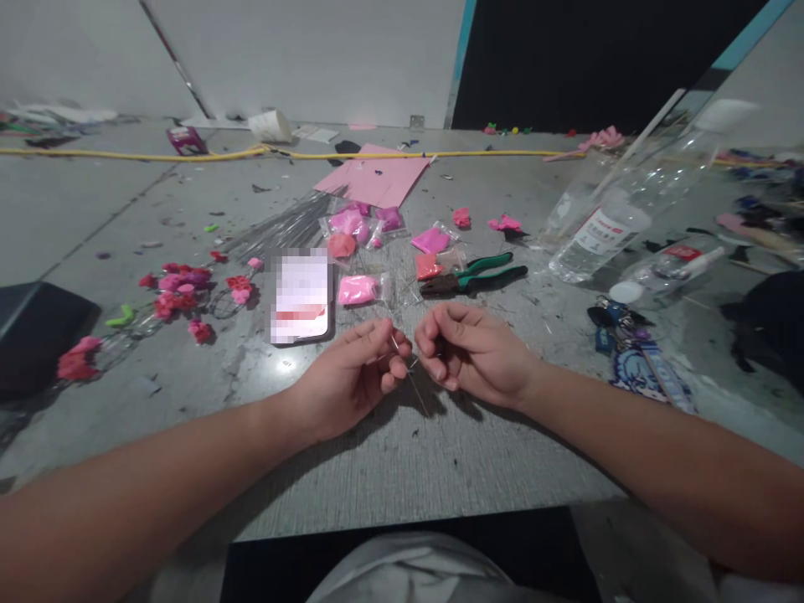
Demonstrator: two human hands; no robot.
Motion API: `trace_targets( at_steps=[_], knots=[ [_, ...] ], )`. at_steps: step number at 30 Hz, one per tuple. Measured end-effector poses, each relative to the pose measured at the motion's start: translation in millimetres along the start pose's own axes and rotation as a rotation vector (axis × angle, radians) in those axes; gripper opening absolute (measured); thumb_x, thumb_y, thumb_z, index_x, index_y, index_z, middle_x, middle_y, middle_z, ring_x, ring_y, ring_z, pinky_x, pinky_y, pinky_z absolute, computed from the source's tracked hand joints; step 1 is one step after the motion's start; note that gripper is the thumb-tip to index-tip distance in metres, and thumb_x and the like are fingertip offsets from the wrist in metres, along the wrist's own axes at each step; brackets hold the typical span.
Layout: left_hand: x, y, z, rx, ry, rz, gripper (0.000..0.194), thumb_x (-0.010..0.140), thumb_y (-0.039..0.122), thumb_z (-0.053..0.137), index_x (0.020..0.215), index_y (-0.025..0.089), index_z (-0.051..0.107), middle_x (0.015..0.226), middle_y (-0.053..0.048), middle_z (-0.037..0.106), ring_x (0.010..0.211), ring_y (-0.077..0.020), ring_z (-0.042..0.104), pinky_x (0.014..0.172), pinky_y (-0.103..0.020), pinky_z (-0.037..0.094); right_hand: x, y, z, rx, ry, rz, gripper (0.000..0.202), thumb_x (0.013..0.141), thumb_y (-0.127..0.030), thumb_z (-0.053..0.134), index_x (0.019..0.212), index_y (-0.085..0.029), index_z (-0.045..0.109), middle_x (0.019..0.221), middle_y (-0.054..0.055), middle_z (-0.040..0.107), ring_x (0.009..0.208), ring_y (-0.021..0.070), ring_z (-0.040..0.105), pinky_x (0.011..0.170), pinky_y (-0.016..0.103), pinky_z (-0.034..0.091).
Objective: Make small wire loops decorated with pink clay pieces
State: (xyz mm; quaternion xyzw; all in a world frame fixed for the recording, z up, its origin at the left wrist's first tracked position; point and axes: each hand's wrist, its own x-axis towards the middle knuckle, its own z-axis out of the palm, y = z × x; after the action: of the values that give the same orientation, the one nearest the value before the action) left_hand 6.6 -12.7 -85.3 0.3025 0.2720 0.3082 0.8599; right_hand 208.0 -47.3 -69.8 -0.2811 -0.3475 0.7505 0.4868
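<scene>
My left hand [350, 378] pinches a thin wire [420, 397], which slants down past the fingers toward me. Just to its right, my right hand [482, 352] is closed with thumb and fingertips together; whatever lies in that pinch is too small to make out. Beyond the hands lie pliers [465, 280] with green handles and several small bags of clay, among them a pink bag [358, 290] and a red bag [429, 266]. A phone [301, 297] with a lit, blurred screen rests left of them. Behind it spreads a bundle of grey wires [292, 221].
Red and pink clay flowers [179, 289] on wire lie at the left. A pink sheet [380, 174] is farther back, near a yellow cable [477, 156]. On the right are a large clear bottle [596, 239], a smaller bottle [669, 268] lying down, and keychains [646, 373].
</scene>
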Motion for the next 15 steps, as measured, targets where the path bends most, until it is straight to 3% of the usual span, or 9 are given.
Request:
trace_targets(
  at_steps=[4,15],
  knots=[
    [1.6,0.9,-1.5,0.033,-0.023,0.017,0.028,0.09,0.044,0.086,0.086,0.018,0.076,0.081,-0.002,0.069,0.061,-0.0068,0.06,0.054,-0.015,0.055,0.9,0.1,0.7,-0.011,-0.008,-0.032,0.034,0.091,-0.045,0.086,0.082,-0.017,0.068,0.076,0.0,0.069,0.058,0.0106,0.064,0.045,0.019,0.049],
    [0.6,3.1,0.2,-0.07,-0.052,0.042,0.025,0.091,0.034,0.087,0.086,0.011,0.079,0.076,-0.002,0.07,0.058,-0.0042,0.061,0.058,-0.009,0.056,5.1,-1.0,1.2,0.002,0.016,-0.062,0.032,0.09,-0.041,0.088,0.081,-0.014,0.072,0.075,0.001,0.071,0.057,0.0112,0.068,0.046,0.018,0.052]
  ],
)
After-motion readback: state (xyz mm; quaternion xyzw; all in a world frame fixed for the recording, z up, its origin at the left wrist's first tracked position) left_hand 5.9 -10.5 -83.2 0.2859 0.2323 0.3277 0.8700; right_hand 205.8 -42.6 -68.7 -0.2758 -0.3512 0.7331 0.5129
